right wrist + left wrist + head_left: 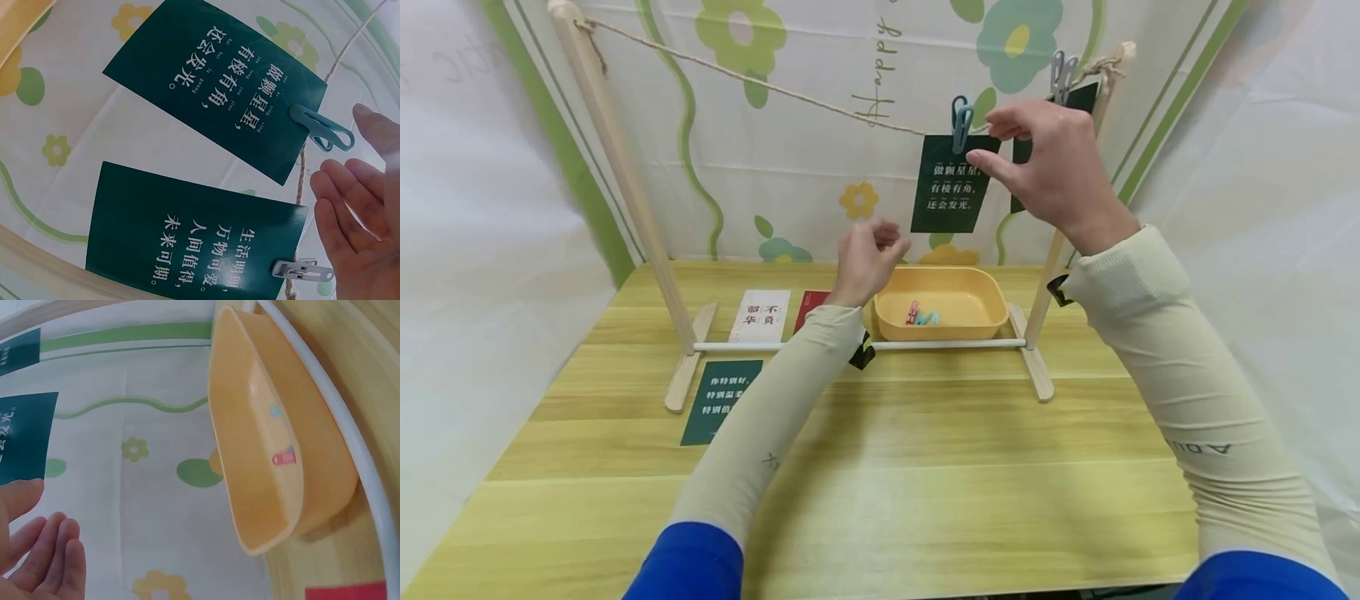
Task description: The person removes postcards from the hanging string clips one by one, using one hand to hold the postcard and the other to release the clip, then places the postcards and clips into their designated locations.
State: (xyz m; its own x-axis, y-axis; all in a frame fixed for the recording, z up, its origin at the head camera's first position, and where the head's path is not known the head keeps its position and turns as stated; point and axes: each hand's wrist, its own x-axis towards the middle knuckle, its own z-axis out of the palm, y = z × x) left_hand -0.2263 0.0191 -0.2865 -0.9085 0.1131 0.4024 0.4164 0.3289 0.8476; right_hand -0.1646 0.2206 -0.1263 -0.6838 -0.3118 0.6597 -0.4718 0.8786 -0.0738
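Note:
A dark green card with white writing hangs from the rope, held by a blue clothespin. My right hand is beside that clothespin, fingers and thumb apart, holding nothing; the right wrist view shows a gap between fingertips and clothespin. Lower and to the left of the card is my left hand, its fingers loosely bent with nothing between them. A second green card hangs from a grey clothespin near the right post, partly hidden by my right hand in the head view.
A yellow basin with a red clothespin and blue ones stands behind the white bar. On the table lie a white card, a red card and a green card. Wooden posts carry the rope.

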